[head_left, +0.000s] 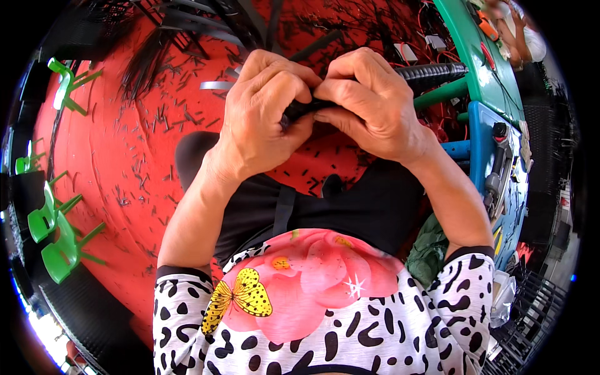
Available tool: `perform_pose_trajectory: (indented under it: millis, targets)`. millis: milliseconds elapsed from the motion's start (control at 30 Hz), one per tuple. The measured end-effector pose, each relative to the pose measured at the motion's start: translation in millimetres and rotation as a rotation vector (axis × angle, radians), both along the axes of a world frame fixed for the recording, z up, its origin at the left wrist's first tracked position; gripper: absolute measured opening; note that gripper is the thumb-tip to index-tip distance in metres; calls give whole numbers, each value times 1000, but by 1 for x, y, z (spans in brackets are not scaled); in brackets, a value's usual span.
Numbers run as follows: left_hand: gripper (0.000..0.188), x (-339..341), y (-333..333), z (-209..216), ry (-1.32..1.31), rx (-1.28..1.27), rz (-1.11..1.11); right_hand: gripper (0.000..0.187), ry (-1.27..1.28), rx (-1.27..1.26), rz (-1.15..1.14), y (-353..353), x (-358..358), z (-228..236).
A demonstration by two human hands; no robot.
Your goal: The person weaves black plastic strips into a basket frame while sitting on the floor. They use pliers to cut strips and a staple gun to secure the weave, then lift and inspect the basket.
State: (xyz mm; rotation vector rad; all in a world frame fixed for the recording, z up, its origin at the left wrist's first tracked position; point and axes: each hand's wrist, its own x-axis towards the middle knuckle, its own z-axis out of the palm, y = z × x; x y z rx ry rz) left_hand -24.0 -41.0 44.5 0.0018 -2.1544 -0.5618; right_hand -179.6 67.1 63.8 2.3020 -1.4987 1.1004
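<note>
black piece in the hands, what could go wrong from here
It might slip from the fingertips of the left hand and right hand; the black piece could then be hard to spot among the dark scraps on the red floor.

Chairs (59, 259) stand left of the left hand (253, 119), tables (462, 37) right of the right hand (384, 109).

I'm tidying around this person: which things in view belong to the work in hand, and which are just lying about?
Likely in the work:
left hand
right hand
black piece between them, mostly hidden

Apparently lying about:
black scraps on the red floor
green chairs
dark tool on the blue table
green cloth
</note>
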Motion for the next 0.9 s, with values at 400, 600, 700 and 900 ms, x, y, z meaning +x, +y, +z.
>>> perform_pose_trajectory:
  millis: [400, 600, 700, 900]
  targets:
    - [31, 2, 0, -3, 16, 9, 17, 8, 21, -79, 77, -4, 14, 10]
    - [31, 0, 4, -6, 37, 46, 18, 18, -270, 73, 60, 0, 11, 7]
    - [30, 0, 4, -5, 42, 24, 28, 19, -179, 96, 68, 0, 11, 16]
    - [32, 0, 1, -4, 37, 12, 20, 19, 53, 107, 75, 0, 12, 24]
